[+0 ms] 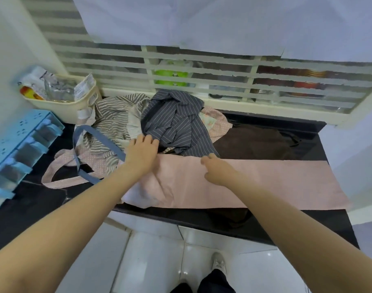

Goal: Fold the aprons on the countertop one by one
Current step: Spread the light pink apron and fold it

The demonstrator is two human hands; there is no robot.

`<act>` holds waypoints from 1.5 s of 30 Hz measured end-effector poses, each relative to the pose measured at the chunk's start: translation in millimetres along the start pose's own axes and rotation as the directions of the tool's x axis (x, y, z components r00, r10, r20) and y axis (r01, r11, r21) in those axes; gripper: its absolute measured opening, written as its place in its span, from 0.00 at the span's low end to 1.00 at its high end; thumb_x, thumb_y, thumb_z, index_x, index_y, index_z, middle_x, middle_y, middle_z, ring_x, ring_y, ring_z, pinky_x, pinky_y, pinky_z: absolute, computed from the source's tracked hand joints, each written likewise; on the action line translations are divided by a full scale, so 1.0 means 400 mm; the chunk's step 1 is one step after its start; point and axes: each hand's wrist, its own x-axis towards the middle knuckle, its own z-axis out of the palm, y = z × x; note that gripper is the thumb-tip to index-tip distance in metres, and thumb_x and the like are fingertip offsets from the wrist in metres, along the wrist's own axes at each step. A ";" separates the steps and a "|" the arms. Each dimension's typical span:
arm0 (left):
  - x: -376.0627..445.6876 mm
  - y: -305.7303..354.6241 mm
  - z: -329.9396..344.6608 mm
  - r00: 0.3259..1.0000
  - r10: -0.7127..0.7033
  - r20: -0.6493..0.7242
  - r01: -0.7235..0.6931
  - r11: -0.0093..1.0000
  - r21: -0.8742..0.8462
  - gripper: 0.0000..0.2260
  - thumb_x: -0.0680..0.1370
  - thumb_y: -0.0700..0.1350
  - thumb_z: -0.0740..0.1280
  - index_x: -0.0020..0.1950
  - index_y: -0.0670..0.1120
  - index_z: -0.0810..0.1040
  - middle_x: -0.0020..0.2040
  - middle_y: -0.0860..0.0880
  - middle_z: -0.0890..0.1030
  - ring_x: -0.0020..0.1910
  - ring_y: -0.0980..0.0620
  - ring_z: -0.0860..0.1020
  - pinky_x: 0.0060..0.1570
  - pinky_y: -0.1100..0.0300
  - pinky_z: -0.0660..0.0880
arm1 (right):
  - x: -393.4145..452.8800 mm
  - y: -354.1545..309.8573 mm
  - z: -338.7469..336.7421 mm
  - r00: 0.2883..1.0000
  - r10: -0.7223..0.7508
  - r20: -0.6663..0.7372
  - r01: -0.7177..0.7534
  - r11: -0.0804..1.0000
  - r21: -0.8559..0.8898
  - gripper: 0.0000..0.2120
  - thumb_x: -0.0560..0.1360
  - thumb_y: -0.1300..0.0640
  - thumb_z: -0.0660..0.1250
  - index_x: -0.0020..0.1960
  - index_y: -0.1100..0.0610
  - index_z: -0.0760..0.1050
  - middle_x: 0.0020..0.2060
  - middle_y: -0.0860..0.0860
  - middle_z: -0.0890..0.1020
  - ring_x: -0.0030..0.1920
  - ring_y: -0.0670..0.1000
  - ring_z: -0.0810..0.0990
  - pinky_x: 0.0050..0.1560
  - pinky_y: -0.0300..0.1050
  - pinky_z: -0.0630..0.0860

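Pink apron (254, 182) lies flat on the dark countertop (333, 225), spread as a long band. Its long axis runs left-right across the view, parallel to the counter's front edge. Far end reaches the counter's right edge; near-left end is bunched and wrinkled, partly hanging over the front lip.

Both hands sit on the left part of that band, at its back edge. Left hand (141, 154) lies palm down, fingers fairly straight and spread, at the apron's rear-left corner, fingertips reaching onto the pile behind. It looks like pressing or smoothing, not gripping. Right hand (217, 170) is just right of it, fingers loosely curled at the back hem; whether it pinches the hem or only touches it, cannot tell.

So most of the fabric lies to the right of both hands. Right hand is nearer the long free end. Judgement: a fold along the long axis would bring the back hem toward the body; a fold across it needs the right hand to travel far right to fetch the end.

Behind the pink apron: dark pinstriped apron (176, 121) heaped, touching the left fingertips; grey striped apron (113, 121) to its left with a blue strap (100, 136) looping out; brown cloth (254, 142) flat at back right.

Further out: cream basket (79, 102) in the back-left corner, blue drawer rack (22, 144) at left.
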 end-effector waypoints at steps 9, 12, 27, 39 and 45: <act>0.026 -0.138 0.005 0.885 -0.350 0.306 0.465 0.675 -0.573 0.11 0.77 0.43 0.65 0.34 0.44 0.73 0.35 0.47 0.74 0.33 0.50 0.71 0.26 0.61 0.62 | 0.147 -0.163 -0.002 0.995 -0.100 0.026 0.095 0.983 0.155 0.22 0.78 0.68 0.54 0.72 0.61 0.61 0.68 0.58 0.65 0.62 0.62 0.71 0.54 0.52 0.74; 0.001 -0.165 0.013 0.827 -0.427 0.364 0.556 0.531 -0.639 0.12 0.77 0.45 0.64 0.35 0.43 0.71 0.35 0.45 0.74 0.39 0.45 0.74 0.30 0.60 0.66 | 0.162 -0.177 -0.004 0.997 -0.072 -0.005 0.070 0.965 0.253 0.19 0.79 0.65 0.53 0.70 0.58 0.65 0.65 0.58 0.64 0.53 0.62 0.76 0.46 0.51 0.78; -0.016 -0.327 -0.033 0.912 -0.118 0.393 0.368 -0.188 -0.911 0.11 0.79 0.38 0.61 0.61 0.40 0.77 0.61 0.45 0.78 0.51 0.57 0.78 0.47 0.71 0.75 | 0.231 -0.160 -0.127 0.998 0.040 -0.048 0.001 0.764 0.645 0.10 0.77 0.68 0.54 0.40 0.63 0.71 0.39 0.58 0.75 0.42 0.58 0.79 0.51 0.54 0.78; 0.049 -0.271 -0.054 0.902 -0.008 0.432 0.433 0.019 -0.901 0.09 0.78 0.48 0.64 0.51 0.46 0.82 0.51 0.46 0.83 0.53 0.48 0.80 0.58 0.55 0.73 | 0.215 -0.133 -0.141 0.965 -0.179 0.193 -0.058 0.570 0.819 0.08 0.79 0.65 0.60 0.41 0.61 0.72 0.37 0.57 0.78 0.40 0.55 0.83 0.38 0.42 0.82; 0.081 -0.265 -0.073 0.918 -0.343 0.200 0.238 0.070 -0.969 0.05 0.78 0.43 0.65 0.46 0.48 0.81 0.42 0.53 0.81 0.44 0.52 0.78 0.46 0.62 0.74 | 0.225 -0.135 -0.172 0.981 -0.103 0.164 -0.095 0.481 0.872 0.03 0.79 0.67 0.59 0.49 0.65 0.72 0.45 0.62 0.80 0.37 0.51 0.83 0.38 0.41 0.82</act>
